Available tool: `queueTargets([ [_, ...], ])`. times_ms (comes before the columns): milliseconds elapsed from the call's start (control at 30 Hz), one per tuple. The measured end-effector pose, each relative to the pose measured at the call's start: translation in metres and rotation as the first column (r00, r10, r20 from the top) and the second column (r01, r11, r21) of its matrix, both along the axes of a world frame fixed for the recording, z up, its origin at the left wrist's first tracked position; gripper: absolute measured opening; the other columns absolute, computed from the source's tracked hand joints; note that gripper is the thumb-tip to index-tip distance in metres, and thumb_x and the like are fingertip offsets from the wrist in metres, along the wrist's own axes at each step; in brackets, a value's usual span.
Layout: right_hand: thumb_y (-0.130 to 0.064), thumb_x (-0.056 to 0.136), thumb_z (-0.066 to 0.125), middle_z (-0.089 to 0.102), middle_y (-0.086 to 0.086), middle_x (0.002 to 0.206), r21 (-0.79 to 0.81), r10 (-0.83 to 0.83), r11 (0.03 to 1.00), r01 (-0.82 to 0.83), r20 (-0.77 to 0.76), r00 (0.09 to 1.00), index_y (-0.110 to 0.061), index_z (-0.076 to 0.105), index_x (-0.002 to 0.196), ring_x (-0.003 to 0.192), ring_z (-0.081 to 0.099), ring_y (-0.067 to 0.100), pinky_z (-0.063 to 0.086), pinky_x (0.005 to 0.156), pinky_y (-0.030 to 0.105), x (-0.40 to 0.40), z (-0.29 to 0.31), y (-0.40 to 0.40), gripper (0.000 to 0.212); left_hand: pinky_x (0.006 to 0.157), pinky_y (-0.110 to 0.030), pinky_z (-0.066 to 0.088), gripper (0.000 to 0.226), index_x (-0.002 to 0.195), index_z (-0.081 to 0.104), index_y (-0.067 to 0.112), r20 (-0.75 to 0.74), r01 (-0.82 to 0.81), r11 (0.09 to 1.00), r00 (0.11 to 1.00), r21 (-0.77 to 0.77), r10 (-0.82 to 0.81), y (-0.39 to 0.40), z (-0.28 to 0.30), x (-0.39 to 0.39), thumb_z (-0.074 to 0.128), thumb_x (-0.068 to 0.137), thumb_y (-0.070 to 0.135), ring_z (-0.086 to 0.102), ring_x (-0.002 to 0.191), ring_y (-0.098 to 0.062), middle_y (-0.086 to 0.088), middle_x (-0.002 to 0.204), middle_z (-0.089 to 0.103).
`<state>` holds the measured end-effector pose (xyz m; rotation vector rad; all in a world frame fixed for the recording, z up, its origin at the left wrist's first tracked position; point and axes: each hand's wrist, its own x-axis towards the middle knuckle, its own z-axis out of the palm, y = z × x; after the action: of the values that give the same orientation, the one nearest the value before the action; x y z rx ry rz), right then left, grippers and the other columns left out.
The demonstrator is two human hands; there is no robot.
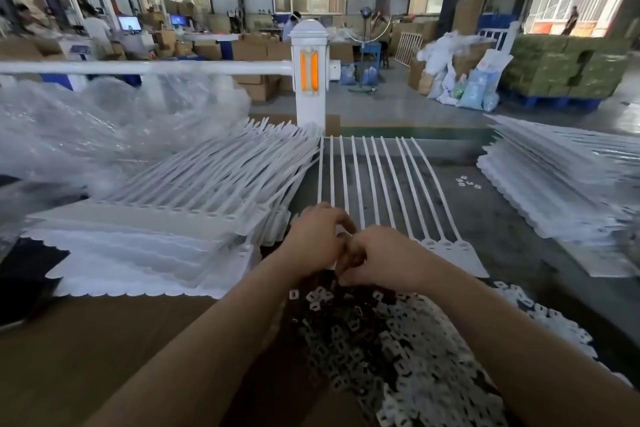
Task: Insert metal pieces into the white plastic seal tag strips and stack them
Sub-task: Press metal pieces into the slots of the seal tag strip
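Joined sheet of white plastic seal tag strips (388,191) lies flat on grey table (491,218), thin tails pointing away. Left hand (317,239) and right hand (384,258) meet at sheet's near edge, fingers curled tight; what they pinch is hidden, cannot tell. Heap of small flat metal pieces (398,350), shiny, with slots, below wrists. Strip stacks left (166,236) and right (561,184). Crinkled clear plastic bags (104,125) behind left stack.

A flat white strip sheet (381,184) lies between two tall strip stacks (180,215), with shiny metal pieces (398,350) heaped in front.
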<state>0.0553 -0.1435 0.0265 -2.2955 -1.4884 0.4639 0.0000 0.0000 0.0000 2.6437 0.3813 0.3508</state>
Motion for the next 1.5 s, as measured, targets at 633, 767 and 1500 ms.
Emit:
queueTargets([
  [633, -0.034, 0.084, 0.075, 0.072, -0.019, 0.092, 0.086, 0.168, 0.984, -0.159, -0.107, 0.98, -0.029, 0.077, 0.095, 0.088, 0.062, -0.006, 0.048, 0.084, 0.016, -0.005, -0.021, 0.009, 0.012, 0.083, -0.003, 0.032, 0.022, 0.112, 0.072, 0.026, 0.173, 0.144, 0.98, 0.978, -0.137, -0.119, 0.016, -0.032, -0.006, 0.067, 0.091, 0.031, 0.048, 0.096, 0.004, 0.015, 0.101, 0.056],
  [767, -0.033, 0.086, 0.073, 0.073, -0.018, 0.092, 0.148, 0.152, 0.98, -0.136, -0.106, 0.983, -0.029, 0.077, 0.091, 0.091, 0.063, -0.006, 0.049, 0.091, 0.023, -0.007, -0.025, 0.009, 0.008, 0.08, 0.004, 0.03, 0.021, 0.111, 0.072, 0.025, 0.191, 0.155, 0.975, 0.974, -0.162, -0.123, 0.017, -0.032, -0.007, 0.067, 0.091, 0.031, 0.048, 0.093, 0.016, 0.015, 0.102, 0.059],
  [1500, -0.021, 0.079, 0.079, 0.069, -0.021, 0.08, 0.215, 0.132, 0.971, -0.108, -0.1, 0.986, -0.032, 0.078, 0.084, 0.073, 0.06, 0.004, 0.048, 0.066, 0.016, 0.001, -0.02, 0.002, 0.011, 0.058, -0.01, 0.047, 0.012, 0.095, 0.07, 0.019, 0.241, -0.009, 0.808, 0.953, -0.59, 0.186, 0.018, -0.023, -0.011, 0.059, 0.096, 0.015, 0.055, 0.058, 0.005, 0.005, 0.076, 0.067],
])
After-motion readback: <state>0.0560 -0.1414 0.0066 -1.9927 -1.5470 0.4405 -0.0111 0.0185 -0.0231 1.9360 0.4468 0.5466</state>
